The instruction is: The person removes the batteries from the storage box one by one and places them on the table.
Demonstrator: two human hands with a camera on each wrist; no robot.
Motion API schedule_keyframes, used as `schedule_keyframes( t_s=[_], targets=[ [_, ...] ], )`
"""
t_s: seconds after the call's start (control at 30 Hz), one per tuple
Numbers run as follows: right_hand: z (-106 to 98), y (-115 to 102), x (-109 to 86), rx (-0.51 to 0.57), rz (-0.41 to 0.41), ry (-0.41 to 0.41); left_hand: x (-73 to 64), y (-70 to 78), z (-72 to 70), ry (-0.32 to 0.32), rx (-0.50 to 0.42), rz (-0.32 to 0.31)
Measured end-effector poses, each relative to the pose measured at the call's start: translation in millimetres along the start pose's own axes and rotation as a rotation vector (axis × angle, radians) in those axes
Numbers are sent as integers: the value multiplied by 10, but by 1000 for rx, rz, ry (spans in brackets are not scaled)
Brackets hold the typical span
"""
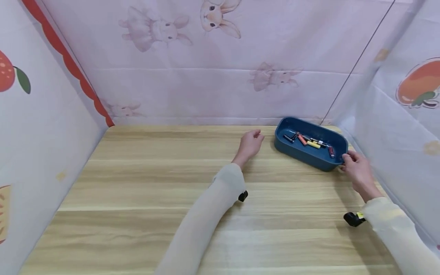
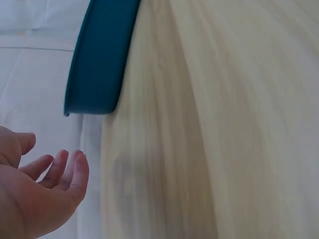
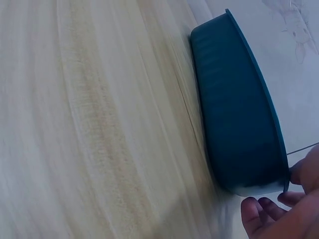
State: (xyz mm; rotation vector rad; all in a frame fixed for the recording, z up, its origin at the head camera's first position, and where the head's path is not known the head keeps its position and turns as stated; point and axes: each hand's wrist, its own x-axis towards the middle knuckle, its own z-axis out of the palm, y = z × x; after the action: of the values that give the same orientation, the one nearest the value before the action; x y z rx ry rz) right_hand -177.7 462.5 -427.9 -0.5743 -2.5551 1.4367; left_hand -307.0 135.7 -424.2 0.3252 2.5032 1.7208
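Note:
A dark blue oblong bin (image 1: 306, 153) stands at the back right of the wooden table, set at a slant. Inside it lie several batteries, among them a yellow battery (image 1: 313, 144), an orange one (image 1: 302, 139) and a dark red one (image 1: 331, 152). My right hand (image 1: 357, 170) pinches the rim at the bin's right end, thumb on top and fingers below, as the right wrist view also shows. Just left of the bin, my left hand (image 1: 250, 144) hovers with loosely curved fingers and holds nothing; the left wrist view shows a gap between it and the bin (image 2: 102, 59).
The pale wooden tabletop (image 1: 137, 191) stretches left and forward of the bin. A rabbit-print cloth (image 1: 192, 91) hangs at its back edge. Cloth walls with fruit prints close off the left (image 1: 44, 126) and right (image 1: 405, 137) sides, the right one close to my right hand.

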Motion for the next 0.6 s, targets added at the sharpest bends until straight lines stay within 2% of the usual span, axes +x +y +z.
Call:
schedule_keyframes(
  t_s=[0.17, 0.6],
  targets=[
    [94, 1, 7, 17, -20, 3, 20, -29, 107, 7, -9, -27],
    [196, -27, -94, 118, -56, 26, 70, -30, 252, 20, -23, -29]
  ],
)
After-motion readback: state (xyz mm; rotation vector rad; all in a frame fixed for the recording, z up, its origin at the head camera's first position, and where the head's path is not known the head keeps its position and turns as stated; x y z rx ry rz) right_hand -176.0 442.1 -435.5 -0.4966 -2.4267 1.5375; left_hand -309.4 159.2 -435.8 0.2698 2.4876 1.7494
